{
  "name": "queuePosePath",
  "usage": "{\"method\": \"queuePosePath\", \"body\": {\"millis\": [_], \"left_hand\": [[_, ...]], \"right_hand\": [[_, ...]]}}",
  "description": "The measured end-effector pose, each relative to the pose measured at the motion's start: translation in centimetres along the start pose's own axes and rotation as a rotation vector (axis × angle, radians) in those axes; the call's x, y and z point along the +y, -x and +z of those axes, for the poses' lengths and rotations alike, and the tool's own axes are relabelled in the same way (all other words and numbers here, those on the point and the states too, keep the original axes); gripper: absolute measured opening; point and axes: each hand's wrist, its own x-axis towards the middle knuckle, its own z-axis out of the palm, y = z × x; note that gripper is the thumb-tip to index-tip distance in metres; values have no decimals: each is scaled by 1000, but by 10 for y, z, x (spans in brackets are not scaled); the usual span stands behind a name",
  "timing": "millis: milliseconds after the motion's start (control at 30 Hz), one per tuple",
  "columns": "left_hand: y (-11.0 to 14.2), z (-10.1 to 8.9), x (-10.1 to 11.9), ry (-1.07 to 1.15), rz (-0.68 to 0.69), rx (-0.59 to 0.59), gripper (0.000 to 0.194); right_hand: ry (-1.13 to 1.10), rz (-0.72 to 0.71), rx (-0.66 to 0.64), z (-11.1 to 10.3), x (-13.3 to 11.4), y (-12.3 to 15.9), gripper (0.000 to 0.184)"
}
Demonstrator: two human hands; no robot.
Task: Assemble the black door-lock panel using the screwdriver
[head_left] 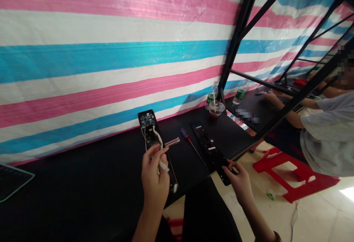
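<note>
Our left hand [155, 177] curls closed around a white ribbon cable [163, 165] that runs from an opened smart-lock panel [151, 131]. Our right hand [240, 183] pinches the end of a black lock plate [210, 151]. Between them, on the black table [83, 197], lie a red-handled screwdriver [192, 148] and a small metal bracket [172, 142].

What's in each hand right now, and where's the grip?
The left hand pinches a white cable from the open circuit panel; the right hand grips a black lock plate by its near end.
</note>
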Motion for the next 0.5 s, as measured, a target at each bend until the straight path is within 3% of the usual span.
{"method": "queuePosePath", "body": {"millis": [100, 200, 300, 433, 500], "left_hand": [[26, -26, -2, 159, -295, -32, 36], [33, -41, -7, 330, -465, -89, 43], [23, -49, -7, 471, -473, -89, 44], [-4, -47, -5, 530, -399, -124, 46], [-19, -42, -5, 482, -351, -66, 46]], "right_hand": [[-176, 238, -181, 3, -25, 4, 52], [-219, 307, -221, 5, -50, 12, 46], [-131, 167, -223, 4, -65, 30, 36], [9, -185, -198, -2, -74, 67, 25], [29, -338, -196, -5, -79, 86, 19]]}}
